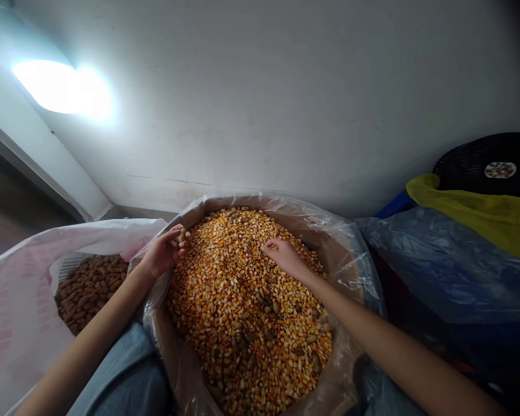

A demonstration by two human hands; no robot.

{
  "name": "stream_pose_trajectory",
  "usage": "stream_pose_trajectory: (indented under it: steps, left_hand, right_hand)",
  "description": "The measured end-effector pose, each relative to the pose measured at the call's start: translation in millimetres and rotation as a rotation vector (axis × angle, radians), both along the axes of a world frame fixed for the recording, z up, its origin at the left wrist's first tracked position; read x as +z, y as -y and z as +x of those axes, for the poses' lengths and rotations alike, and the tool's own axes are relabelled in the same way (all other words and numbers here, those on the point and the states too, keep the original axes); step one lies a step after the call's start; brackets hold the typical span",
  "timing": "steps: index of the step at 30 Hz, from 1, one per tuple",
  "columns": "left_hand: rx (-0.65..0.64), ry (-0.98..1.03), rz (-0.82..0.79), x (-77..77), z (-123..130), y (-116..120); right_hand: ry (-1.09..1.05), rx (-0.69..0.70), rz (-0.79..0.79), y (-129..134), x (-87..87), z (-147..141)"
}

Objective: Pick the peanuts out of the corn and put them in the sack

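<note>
Your left hand [162, 254] is loosely gripping a held peanut [182, 234], long axis roughly upright in view. Your right hand [286, 257], apart from it, is hovering at the corn [225, 260], fingers curled; can't tell if they're pinching anything. Loose peanuts [276, 307] are lying your side of the right hand, nearer it than the left, pointing mixed ways.

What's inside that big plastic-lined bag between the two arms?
The bag holds yellow-orange corn kernels, with brownish in-shell peanuts scattered among them at the surface. Whatever lies deeper is covered by this top layer and cannot be seen.
</note>
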State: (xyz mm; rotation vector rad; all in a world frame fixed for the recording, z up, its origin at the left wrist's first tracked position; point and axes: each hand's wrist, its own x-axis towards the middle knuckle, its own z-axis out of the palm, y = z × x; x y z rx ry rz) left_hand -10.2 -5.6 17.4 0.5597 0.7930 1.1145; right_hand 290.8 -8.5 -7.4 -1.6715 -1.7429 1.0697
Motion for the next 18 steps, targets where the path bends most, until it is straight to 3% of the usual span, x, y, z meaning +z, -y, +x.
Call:
stream_pose_trajectory:
  steps: [4, 8, 13, 18]
  left_hand:
    - [-0.037, 0.003, 0.03, -4.8, 1.9, -0.5]
    - [-0.079, -0.005, 0.014, -8.4, 2.1, -0.4]
    - [-0.142, -0.131, 0.009, -16.4, 3.4, 1.0]
    - [-0.205, -0.254, -0.008, -27.8, 3.0, 1.8]
  right_hand:
    - [0.598, 0.168, 0.16, 4.1, -13.5, -5.3]
    - [0.805, 0.227, 0.193, 9.6, -21.3, -13.5]
    - [0.732, 0.191, 0.193, 7.2, -23.4, -13.5]
    - [0.345, 0.041, 0.117, -2.9, -22.1, -9.5]
